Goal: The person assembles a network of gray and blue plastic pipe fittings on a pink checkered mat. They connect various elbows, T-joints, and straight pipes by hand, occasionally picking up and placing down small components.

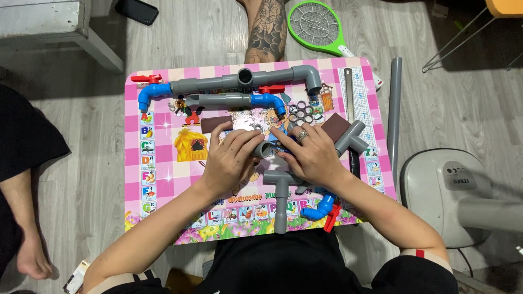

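In the middle of the frame, both hands meet over a small pink table point(163, 179). The left hand point(231, 158) is curled, and its fingers close around a short grey pipe piece point(265, 149), whose open end shows between the two hands. The right hand point(310, 155), with a ring on one finger, lies with bent fingers against the same piece; I cannot tell how firmly it grips. Just below the hands is a grey T-shaped pipe point(281, 198). At the upper part of the table lies a long grey pipe assembly point(239, 81) with blue elbows. A green racket point(316, 24) lies on the floor, top centre.
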